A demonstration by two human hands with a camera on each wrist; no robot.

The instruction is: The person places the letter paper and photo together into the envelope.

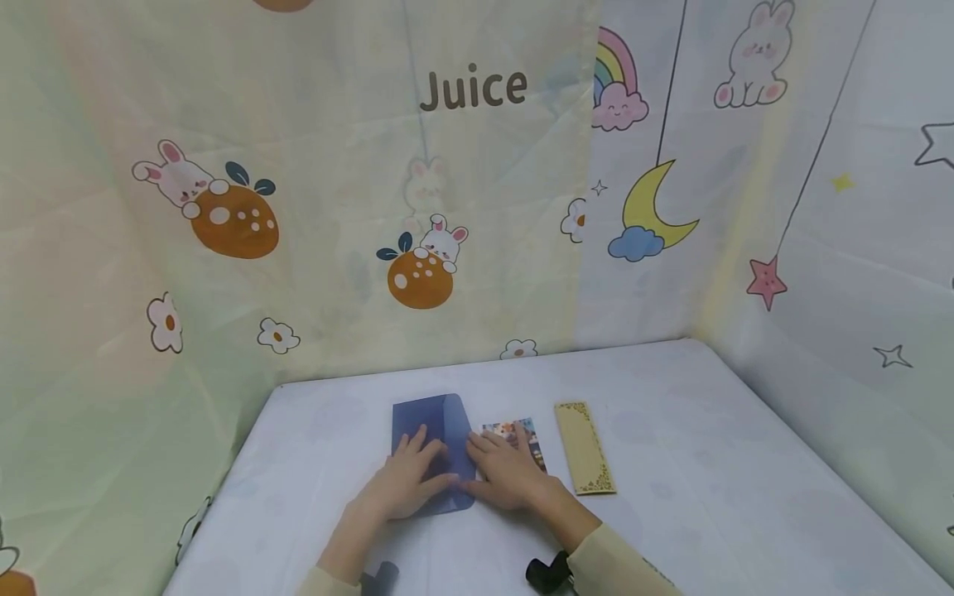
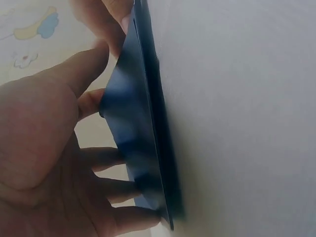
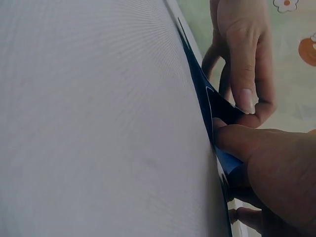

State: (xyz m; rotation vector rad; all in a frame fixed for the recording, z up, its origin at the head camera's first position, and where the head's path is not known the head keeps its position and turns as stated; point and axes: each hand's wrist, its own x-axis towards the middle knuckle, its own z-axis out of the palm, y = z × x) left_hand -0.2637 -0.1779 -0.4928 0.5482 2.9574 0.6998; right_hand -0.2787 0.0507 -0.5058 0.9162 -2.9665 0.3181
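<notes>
A blue envelope (image 1: 419, 418) lies on the white table, its pointed flap (image 1: 456, 422) spread toward the right. My left hand (image 1: 406, 480) rests on the envelope with fingers spread, the thumb reaching toward the flap; in the left wrist view its fingertips touch the blue sheet. At the flap's outer edge, my right hand (image 1: 510, 476) has its fingers extended and its thumb (image 3: 232, 136) against the edge. Both hands come close together over the flap, which stands partly raised in the wrist views. Under the right hand lies a colourful picture card (image 1: 532, 439), partly covered.
A long beige card (image 1: 585, 447) with gold ornamented corners lies to the right of the picture card. Near the right sleeve is a black object (image 1: 547, 571). Printed cloth walls (image 1: 335, 207) stand behind and beside the white table (image 1: 708, 463).
</notes>
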